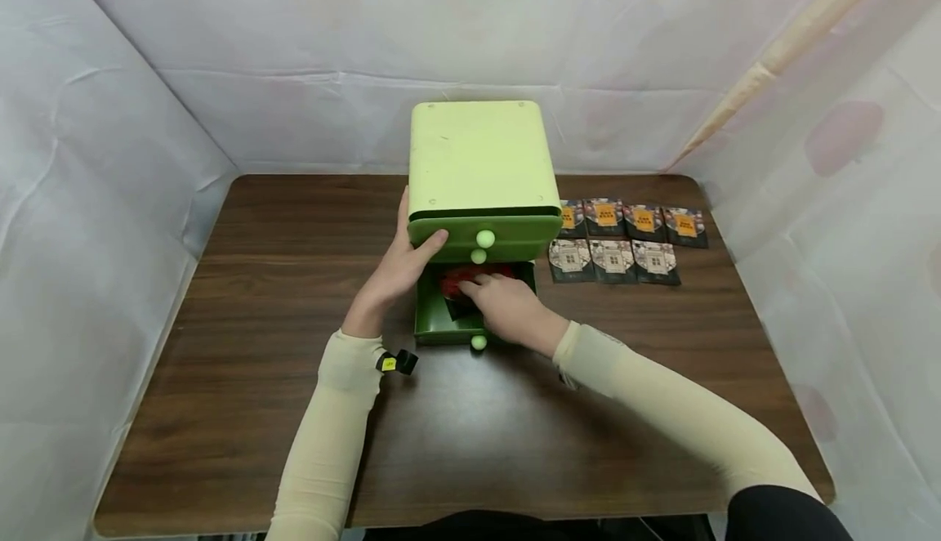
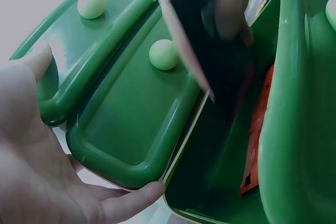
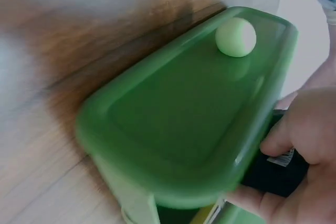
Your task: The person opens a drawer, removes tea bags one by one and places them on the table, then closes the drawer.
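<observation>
A small green cabinet (image 1: 481,161) with round pale knobs stands on the table, its bottom drawer (image 1: 434,324) pulled out. My left hand (image 1: 400,267) rests against the cabinet's left side, thumb at the edge of the top drawer front and fingers extended along the side. My right hand (image 1: 507,308) reaches into the drawer and pinches a flat black packet (image 3: 278,169) bearing a small barcode label; in the left wrist view this packet is blurred and tilted. Inside the drawer lies a red, flat item (image 2: 257,135), partly hidden by the drawer front.
Several flat dark packets lie in two rows right of the cabinet: the back row has orange labels (image 1: 606,216), the front row pale printed fronts (image 1: 613,257). The brown wooden table (image 1: 309,279) meets white sheeting (image 1: 294,116) behind and at both sides.
</observation>
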Available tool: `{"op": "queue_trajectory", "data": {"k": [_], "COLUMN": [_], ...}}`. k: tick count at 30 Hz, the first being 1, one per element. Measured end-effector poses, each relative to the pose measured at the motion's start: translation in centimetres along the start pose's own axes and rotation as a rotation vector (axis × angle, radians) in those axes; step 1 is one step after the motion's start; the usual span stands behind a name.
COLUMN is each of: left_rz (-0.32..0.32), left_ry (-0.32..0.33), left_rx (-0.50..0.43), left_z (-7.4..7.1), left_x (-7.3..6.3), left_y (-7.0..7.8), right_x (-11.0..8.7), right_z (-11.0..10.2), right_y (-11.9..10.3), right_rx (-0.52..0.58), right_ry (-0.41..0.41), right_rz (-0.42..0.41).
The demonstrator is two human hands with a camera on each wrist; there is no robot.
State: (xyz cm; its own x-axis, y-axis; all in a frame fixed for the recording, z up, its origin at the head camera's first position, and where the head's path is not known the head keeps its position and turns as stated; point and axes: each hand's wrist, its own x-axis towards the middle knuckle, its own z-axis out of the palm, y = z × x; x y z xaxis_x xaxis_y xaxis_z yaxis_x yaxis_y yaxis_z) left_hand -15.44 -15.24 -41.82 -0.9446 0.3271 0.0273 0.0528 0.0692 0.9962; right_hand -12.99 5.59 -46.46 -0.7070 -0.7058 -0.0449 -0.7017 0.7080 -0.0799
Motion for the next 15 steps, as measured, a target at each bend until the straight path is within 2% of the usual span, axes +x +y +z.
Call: {"op": "queue_trajectory", "data": {"k": [4, 11, 15], "left_rz": [0.011, 0.010, 0.014], "left_ry": [0.011, 0.028, 0.024], "left_rx": [0.007, 0.070, 0.072], "left_z": [0.0, 0.0, 0.2], "left_x": [0.0, -0.1, 0.0], "left_y": [0.0, 0.0, 0.0], "right_x": [-2.6, -7.0, -8.7], "right_z": [-0.8, -1.5, -1.4], "right_y": [0.6, 2.3, 3.3], "right_rx": [-0.007, 0.004, 0.023], "right_ry": [0.057, 0.166, 0.182], "right_rz": [0.047, 0.063, 0.094]}}
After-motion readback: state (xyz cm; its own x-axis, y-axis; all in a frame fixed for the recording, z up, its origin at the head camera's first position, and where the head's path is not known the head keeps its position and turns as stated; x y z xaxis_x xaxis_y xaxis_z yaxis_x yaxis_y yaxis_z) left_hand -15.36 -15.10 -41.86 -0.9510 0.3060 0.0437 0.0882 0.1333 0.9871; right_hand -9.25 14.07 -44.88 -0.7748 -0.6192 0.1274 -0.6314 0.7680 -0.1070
